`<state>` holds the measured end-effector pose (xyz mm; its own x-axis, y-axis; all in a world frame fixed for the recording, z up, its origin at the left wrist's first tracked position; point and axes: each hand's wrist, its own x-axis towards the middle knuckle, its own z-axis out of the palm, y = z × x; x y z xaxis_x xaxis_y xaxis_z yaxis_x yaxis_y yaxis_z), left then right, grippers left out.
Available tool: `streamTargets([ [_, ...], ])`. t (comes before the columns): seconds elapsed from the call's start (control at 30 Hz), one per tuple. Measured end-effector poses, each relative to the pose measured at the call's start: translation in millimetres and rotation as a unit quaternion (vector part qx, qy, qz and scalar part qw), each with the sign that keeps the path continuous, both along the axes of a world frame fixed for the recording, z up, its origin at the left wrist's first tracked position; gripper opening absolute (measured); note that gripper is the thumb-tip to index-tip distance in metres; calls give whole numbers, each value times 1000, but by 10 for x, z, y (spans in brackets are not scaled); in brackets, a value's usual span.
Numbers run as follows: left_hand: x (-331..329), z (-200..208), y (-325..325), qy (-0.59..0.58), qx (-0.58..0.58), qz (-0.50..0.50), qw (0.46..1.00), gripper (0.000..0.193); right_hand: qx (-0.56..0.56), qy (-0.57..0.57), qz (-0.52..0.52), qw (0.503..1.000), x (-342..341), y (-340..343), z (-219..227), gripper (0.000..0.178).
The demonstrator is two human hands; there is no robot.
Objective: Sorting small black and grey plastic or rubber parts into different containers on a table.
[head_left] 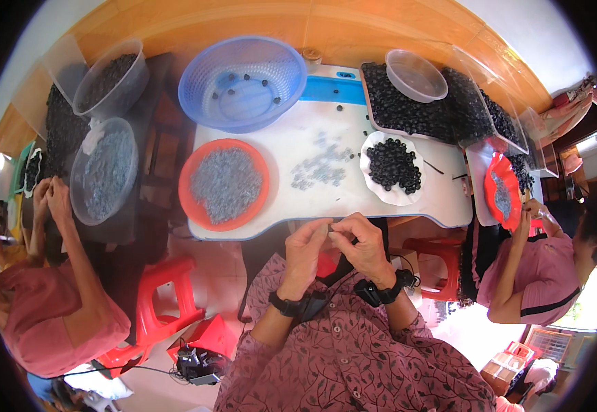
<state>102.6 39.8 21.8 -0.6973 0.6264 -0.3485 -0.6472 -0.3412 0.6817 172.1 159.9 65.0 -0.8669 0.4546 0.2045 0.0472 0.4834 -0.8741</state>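
My left hand (303, 251) and my right hand (364, 246) meet fingertip to fingertip just off the near edge of the white table (298, 218). Both are closed in a pinch; a tiny dark piece seems to sit between the fingertips, too small to name. Beyond my right hand lies a white scalloped plate (367, 173) with small round black parts (392, 163). To the left, an orange-red plate (187, 206) carries a heap of small clear bluish pieces (226, 182). More of these clear pieces (322, 165) are scattered over the tabletop between the plates.
A blue basket (195, 103) with several black parts stands at the back left. At the back right, a tray of black parts (401, 103) bears a clear bowl (416, 77). Co-workers sit left (58, 295) and right (535, 275). Red stools (165, 302) flank me.
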Motion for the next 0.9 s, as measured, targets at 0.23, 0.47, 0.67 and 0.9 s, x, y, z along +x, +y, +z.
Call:
streamTargets([
  [0.23,4,106,26,47,-8,6,999,22,41,14,-3,999,-11,-27,19,12],
  [0.47,-26,27,-10,65,-43,0,997,22,39,-25,14,999,2,-44,111,16],
  [0.67,-88,93,-44,4,-9,-9,1000,27,-84,26,-19,996,9,-75,223,20],
  [0.9,-140,70,-139,-46,138,-17,989,28,-127,43,-48,990,33,-72,184,16],
])
